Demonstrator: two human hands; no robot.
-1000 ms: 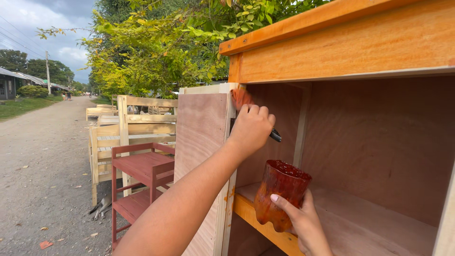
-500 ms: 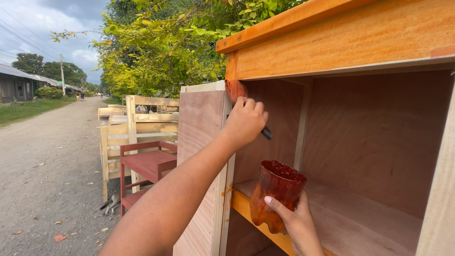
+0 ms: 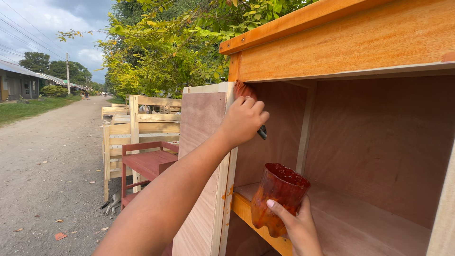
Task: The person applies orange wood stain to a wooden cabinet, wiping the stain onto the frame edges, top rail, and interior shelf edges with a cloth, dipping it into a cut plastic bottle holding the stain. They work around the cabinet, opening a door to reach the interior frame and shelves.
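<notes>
Head view: left hand [image 3: 244, 121] clamped on brush [image 3: 246, 95] at cabinet [image 3: 332, 52] corner; right hand [image 3: 298, 227] clamped on stain cup [image 3: 277, 196]. Top stained; side panel beside left grip bare.

My only view is head-worn, close to the open wooden cabinet [image 3: 360, 142], facing into it, with the dirt road [image 3: 42, 161] at left.
</notes>
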